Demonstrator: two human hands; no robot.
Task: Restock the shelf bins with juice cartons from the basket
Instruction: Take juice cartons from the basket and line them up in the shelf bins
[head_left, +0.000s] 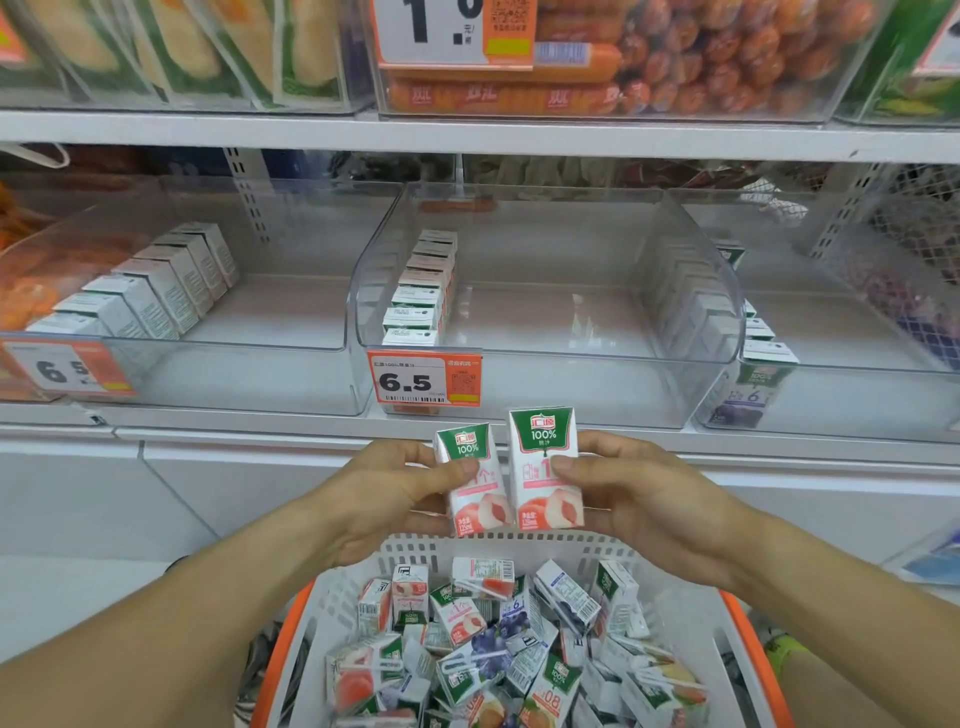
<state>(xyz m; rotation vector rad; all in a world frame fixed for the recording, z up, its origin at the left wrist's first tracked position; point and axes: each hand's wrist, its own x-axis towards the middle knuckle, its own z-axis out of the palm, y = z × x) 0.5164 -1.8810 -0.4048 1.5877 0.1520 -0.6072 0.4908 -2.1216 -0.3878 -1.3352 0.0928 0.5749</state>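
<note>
- Head view: we hold two peach cartons side by side above the basket (332, 603), just below the shelf edge and right under the 6.5 tag (423, 382).
- Our left hand (395, 493) grips the left carton (470, 480), thumb across its face and fingers behind; it leans slightly to the left.
- Our right hand (639, 499) grips the right carton (545, 467) the same way; it sits a little higher and nearly upright. The two cartons touch or almost touch along their inner edges.
- The middle bin (545, 358) is the likely target: its row (421, 291) of cartons runs front to back along the left wall, and the rest of its floor is bare.
- To do this well, we should lift both cartons over the front lip, not into it, and keep them upright with the printed faces forward.
- We judge the best spot to be just beside the existing row, starting a second line at the back so later cartons fill toward the front.
- Squaring the left carton before release should stop it tipping onto its neighbour.
- The left bin (234, 374) and the right bin (857, 395) each hold a row too; their flavours are hard to read from here, so we would check the print before mixing.
- Plenty of cartons lie jumbled in the basket, so the task looks far from finished.
</note>
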